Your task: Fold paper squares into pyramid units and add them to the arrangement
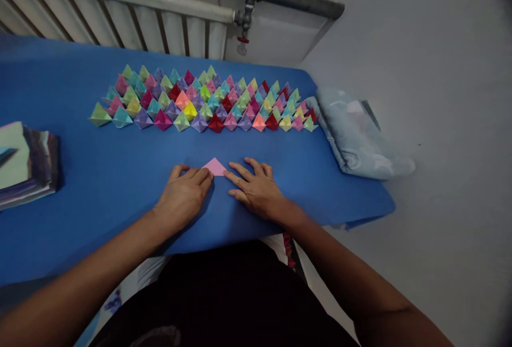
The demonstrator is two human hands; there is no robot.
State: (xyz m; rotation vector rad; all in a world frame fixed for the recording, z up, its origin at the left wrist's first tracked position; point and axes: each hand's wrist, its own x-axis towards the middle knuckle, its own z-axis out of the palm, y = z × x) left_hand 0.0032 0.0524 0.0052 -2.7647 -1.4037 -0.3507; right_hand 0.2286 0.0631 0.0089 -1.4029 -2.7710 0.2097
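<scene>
A small piece of pink paper [216,166], folded to a triangle with its point away from me, lies flat on the blue-covered table [120,171]. My left hand [186,190] rests at its left corner, fingertips bunched and pressed on the paper. On the opposite corner sits the index fingertip of my right hand [258,187], whose fingers are spread over the table. Beyond both hands stand rows of folded paper boats [216,123] in many colours, closely packed.
At the left edge is a stack of coloured paper [38,168]. A folded grey-blue patterned cloth [352,134] lies at the table's right end, against the wall. Behind the table are a white radiator [140,3] and a pipe with a red-handled valve [243,40].
</scene>
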